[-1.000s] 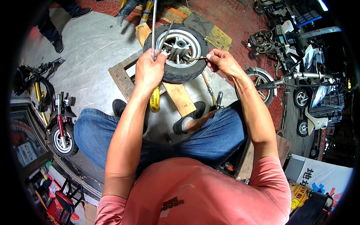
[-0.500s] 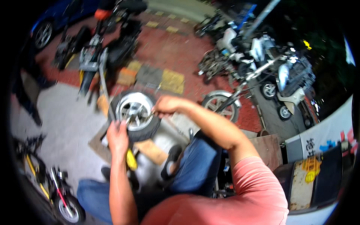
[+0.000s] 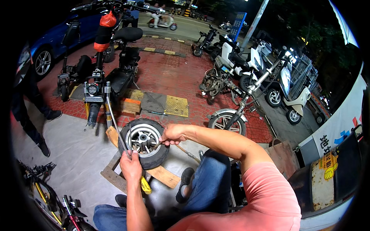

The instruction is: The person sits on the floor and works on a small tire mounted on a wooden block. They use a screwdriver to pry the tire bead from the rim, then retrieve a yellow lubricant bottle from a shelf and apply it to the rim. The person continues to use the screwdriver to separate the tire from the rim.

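Observation:
A small wheel [image 3: 133, 134] with a black tyre [image 3: 157, 158] and silver rim lies flat in front of me, on wooden boards. Closed around the lower end of a long metal bar [image 3: 116, 122] is my left hand [image 3: 131, 166], at the tyre's near left edge. The bar slants up and away across the tyre's left side. My right hand [image 3: 173, 134] is closed at the tyre's right edge; a thin metal tool [image 3: 157, 145] pokes from its fingers toward the rim. Its far part is hidden by the hand.
A wooden board [image 3: 165, 176] and a yellow-handled object [image 3: 145, 185] lie by my feet. A metal rod [image 3: 188, 154] is right of the wheel. Beyond stands a scooter without its front wheel [image 3: 92, 90]; bricks [image 3: 130, 106] sit beside it. A person [image 3: 32, 111] stands left.
My view has tilted up and steadied, so the wheel appears lower. Both hands keep to the same sides of the tyre, and the left still grips the bar.

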The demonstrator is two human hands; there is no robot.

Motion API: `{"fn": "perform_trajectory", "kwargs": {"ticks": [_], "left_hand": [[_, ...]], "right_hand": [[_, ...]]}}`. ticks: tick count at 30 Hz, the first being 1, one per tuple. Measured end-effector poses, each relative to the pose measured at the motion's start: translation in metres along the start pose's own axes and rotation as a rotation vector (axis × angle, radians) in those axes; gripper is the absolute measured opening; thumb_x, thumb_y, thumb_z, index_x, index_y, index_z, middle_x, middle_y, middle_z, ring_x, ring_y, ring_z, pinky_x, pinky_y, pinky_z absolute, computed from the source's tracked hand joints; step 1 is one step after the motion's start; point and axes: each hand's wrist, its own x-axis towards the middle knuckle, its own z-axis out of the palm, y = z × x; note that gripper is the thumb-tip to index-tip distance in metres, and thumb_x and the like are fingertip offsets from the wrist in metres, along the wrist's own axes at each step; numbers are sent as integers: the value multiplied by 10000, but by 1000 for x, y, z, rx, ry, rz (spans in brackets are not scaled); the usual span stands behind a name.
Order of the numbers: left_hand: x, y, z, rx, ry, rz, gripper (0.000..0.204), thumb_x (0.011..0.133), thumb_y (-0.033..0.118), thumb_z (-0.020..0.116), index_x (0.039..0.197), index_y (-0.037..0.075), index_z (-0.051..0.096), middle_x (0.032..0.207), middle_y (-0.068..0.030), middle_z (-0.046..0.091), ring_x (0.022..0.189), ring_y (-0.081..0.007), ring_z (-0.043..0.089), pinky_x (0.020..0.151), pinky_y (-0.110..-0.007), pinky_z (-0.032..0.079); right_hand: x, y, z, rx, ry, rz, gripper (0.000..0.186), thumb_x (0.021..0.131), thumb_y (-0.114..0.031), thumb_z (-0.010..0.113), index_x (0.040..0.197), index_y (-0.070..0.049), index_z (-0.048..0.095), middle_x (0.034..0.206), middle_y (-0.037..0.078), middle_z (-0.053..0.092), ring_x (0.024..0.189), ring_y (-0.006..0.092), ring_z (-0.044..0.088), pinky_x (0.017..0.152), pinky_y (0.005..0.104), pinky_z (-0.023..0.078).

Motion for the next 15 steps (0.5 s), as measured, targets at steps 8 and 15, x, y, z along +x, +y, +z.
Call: {"fn": "perform_trajectory", "kwargs": {"ticks": [8, 15], "left_hand": [[-2, 3, 1, 33, 12, 27, 247, 973, 176, 680, 993, -70, 667, 900, -209, 734, 827, -349, 710, 795, -440, 540], [-1, -2, 3, -37, -23, -22, 217, 978, 159, 680, 1000, -57, 682, 872, -177, 738, 786, -266, 702, 768, -404, 541]], "right_hand": [[-1, 13, 8, -348, 109, -389, 39, 894, -61, 655, 860, -42, 653, 695, 96, 689, 542, 213, 668, 455, 387, 493], [-36, 13, 10, -1180, 409, -966, 151, 861, -170, 689, 924, -50, 623, 827, 191, 711, 816, 419, 713, 705, 538, 556]]}}
